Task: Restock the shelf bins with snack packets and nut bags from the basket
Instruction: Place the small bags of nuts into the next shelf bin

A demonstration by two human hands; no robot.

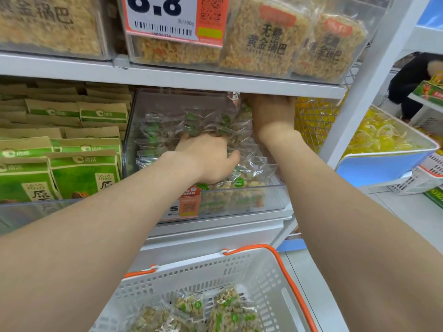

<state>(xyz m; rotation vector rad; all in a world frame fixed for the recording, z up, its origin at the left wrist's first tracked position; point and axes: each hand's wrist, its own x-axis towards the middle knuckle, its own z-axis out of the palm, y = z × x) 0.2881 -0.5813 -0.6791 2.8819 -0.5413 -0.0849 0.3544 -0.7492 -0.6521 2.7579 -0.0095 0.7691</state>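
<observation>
A clear shelf bin [275, 200] on the middle shelf holds several clear nut bags [249, 180] with green labels. My left hand [206, 156] reaches into the bin, fingers curled down into the pile of bags. My right hand [271, 113] is raised at the bin's back right, just under the upper shelf, fingers hidden behind the shelf edge among the bags. Below, the white basket [239, 269] with orange handles holds several more nut bags [215, 310].
Green and brown seed packets [72, 149] fill the bin to the left. Rice-crust packets [271, 37] and a price tag [172, 17] sit on the upper shelf. A blue-rimmed tub of yellow snacks [383, 140] stands right. A person in black [407, 85] bends far right.
</observation>
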